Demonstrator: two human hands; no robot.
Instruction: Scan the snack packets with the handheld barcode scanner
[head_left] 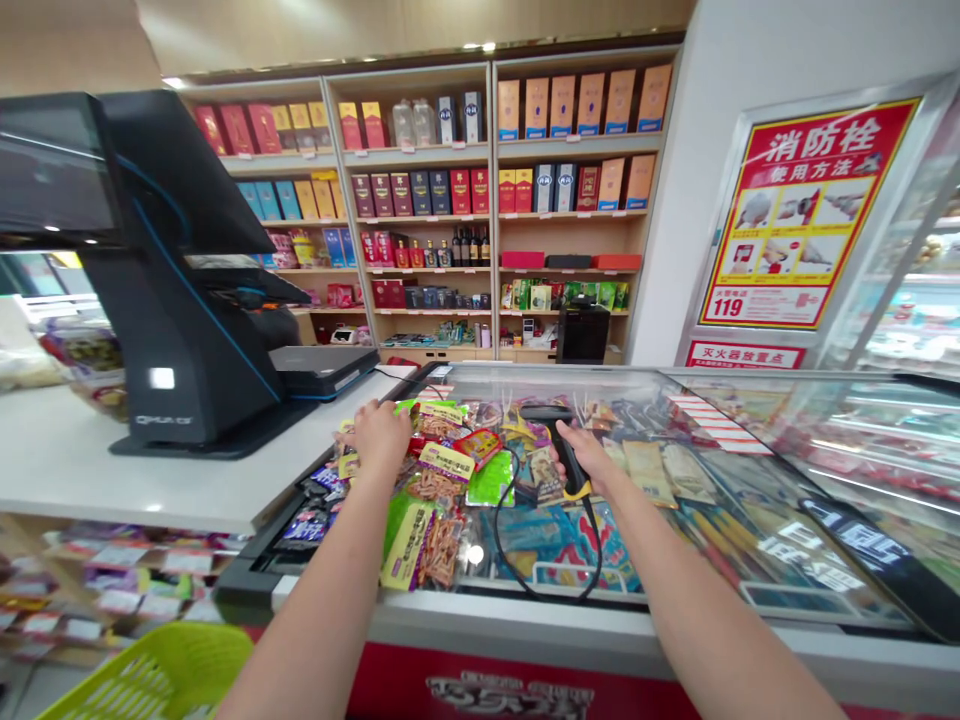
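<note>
My right hand is closed round the handle of a black and yellow barcode scanner. The scanner is over the freezer's glass top, its head toward the left, and its cable loops down beneath it. At the left end of the glass, my left hand has its fingers curled over the edge of a pile of snack packets; its fingertips are partly hidden by the hand. Clear-fronted packets with yellow labels make up most of the pile. A red packet and a bright green packet lie at its right side.
A checkout terminal stands on the white counter at left. Dark purple packets lie beside the pile. The chest freezer spans the front. A green basket is at lower left. Shelves of boxed goods line the back.
</note>
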